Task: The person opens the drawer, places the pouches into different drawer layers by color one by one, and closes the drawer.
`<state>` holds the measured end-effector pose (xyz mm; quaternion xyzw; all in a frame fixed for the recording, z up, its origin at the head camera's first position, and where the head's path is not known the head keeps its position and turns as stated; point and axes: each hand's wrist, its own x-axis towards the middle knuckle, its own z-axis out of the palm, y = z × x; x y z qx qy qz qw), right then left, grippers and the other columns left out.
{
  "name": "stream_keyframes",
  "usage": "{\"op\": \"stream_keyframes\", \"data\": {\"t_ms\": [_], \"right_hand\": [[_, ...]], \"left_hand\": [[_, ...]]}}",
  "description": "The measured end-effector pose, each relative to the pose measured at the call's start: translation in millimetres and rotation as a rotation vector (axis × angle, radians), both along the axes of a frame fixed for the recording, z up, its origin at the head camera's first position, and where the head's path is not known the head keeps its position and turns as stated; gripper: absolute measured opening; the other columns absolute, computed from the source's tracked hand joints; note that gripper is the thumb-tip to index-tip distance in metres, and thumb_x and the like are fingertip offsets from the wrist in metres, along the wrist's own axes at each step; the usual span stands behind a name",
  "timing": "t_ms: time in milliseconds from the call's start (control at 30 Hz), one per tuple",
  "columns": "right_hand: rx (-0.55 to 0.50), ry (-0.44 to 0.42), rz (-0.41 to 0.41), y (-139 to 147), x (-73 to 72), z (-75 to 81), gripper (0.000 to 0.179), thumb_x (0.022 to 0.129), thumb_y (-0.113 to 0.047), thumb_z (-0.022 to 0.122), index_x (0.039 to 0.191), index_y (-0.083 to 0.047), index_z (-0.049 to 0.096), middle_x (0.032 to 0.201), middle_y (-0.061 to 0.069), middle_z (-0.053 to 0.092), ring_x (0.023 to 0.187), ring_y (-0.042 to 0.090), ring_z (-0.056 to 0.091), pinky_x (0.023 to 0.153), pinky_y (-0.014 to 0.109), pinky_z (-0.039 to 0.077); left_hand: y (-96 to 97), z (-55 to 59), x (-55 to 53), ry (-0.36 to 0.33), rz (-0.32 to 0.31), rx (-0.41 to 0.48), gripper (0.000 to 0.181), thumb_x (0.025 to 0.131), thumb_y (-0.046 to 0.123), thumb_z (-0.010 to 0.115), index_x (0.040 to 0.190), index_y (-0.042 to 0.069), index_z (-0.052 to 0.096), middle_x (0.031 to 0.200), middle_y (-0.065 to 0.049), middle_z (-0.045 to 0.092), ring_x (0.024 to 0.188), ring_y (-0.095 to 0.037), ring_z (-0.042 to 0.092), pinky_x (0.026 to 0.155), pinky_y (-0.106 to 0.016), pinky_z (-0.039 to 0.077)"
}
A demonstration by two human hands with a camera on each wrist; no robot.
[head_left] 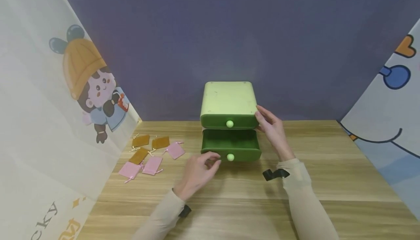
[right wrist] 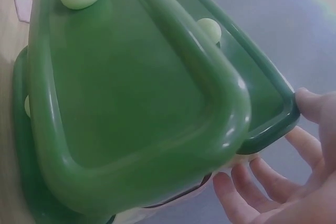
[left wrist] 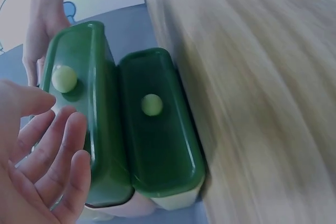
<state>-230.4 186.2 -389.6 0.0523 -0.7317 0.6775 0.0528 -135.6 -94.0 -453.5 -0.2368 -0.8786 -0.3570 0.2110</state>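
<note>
A small light-green cabinet [head_left: 229,97] with dark-green drawers stands against the back wall. Its middle drawer [head_left: 244,155] is pulled out, and the inside that shows holds nothing visible. The top drawer [right wrist: 252,85] is pushed in; the bottom drawer [left wrist: 163,150] also looks pushed in and is hidden in the head view. My left hand [head_left: 198,174] hovers by the left end of the pulled-out drawer, fingers loosely bent, holding nothing. My right hand [head_left: 272,128] rests against the cabinet's right side, thumb at the top drawer's front corner and fingers spread along the side.
Left of the cabinet, several small drawstring pouches lie on the wooden table [head_left: 249,207]: mustard pouches [head_left: 160,142] behind, pink pouches [head_left: 152,165] mostly nearer. A purple-blue wall [head_left: 229,32] rises behind. Printed panels [head_left: 39,105] flank both sides.
</note>
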Motion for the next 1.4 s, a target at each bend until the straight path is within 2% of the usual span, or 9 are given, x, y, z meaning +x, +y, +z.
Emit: {"op": "stream_keyframes", "data": {"t_ms": [100,333,633,867,1100,1400], "right_hand": [[0.005,0.002,0.0,0.2,-0.2,0.0,0.063,0.107,-0.047,0.061,0.162,-0.019,0.046,0.167,0.012,0.047,0.121,0.001,0.061,0.092,0.016,0.057],[0.023,0.021,0.003,0.2,-0.7,-0.7,0.062,0.107,-0.047,0.06,0.162,-0.02,0.047,0.164,0.013,0.049,0.131,0.012,0.058,0.093,0.017,0.058],[0.016,0.011,-0.01,2.1,0.5,-0.7,0.063,0.108,-0.046,0.06,0.163,-0.019,0.046,0.165,0.013,0.048,0.124,0.004,0.059,0.093,0.016,0.057],[0.009,0.003,-0.008,0.8,0.8,-1.0,0.062,0.108,-0.045,0.06,0.162,-0.018,0.047,0.164,0.014,0.049,0.121,0.002,0.06,0.092,0.016,0.058],[0.005,0.0,-0.007,-0.8,0.5,-0.3,0.062,0.108,-0.044,0.061,0.162,-0.018,0.047,0.164,0.014,0.048,0.121,0.003,0.061,0.093,0.017,0.058],[0.006,0.003,-0.014,-0.2,-0.6,-0.4,0.062,0.108,-0.044,0.061,0.162,-0.019,0.047,0.164,0.014,0.049,0.119,0.002,0.061,0.093,0.017,0.058]], "left_hand": [[-6.4,-2.0,0.8,-0.004,0.011,-0.014,0.013,0.093,0.016,0.08,0.105,0.011,0.08,0.089,0.0,0.082,0.065,-0.005,0.071,0.062,-0.018,0.055],[-25.6,-5.8,4.2,-0.081,0.076,-0.003,0.012,0.092,0.016,0.08,0.104,0.016,0.081,0.087,0.005,0.081,0.068,-0.003,0.071,0.065,-0.019,0.056],[-42.0,-9.0,4.7,-0.093,0.132,-0.015,0.013,0.093,0.017,0.08,0.106,0.017,0.081,0.087,0.004,0.081,0.069,-0.005,0.073,0.068,-0.021,0.057],[-53.5,-11.2,4.7,-0.116,0.149,-0.016,0.013,0.094,0.018,0.081,0.107,0.017,0.081,0.09,0.004,0.081,0.07,-0.005,0.072,0.067,-0.021,0.057],[-72.2,-15.5,4.9,-0.157,0.214,0.008,0.014,0.094,0.019,0.081,0.108,0.017,0.081,0.09,0.004,0.081,0.07,-0.006,0.072,0.066,-0.022,0.057],[-97.0,-20.3,3.0,-0.139,0.287,-0.019,0.018,0.092,0.019,0.082,0.11,0.016,0.081,0.091,0.001,0.082,0.069,-0.009,0.074,0.069,-0.029,0.058]]}}
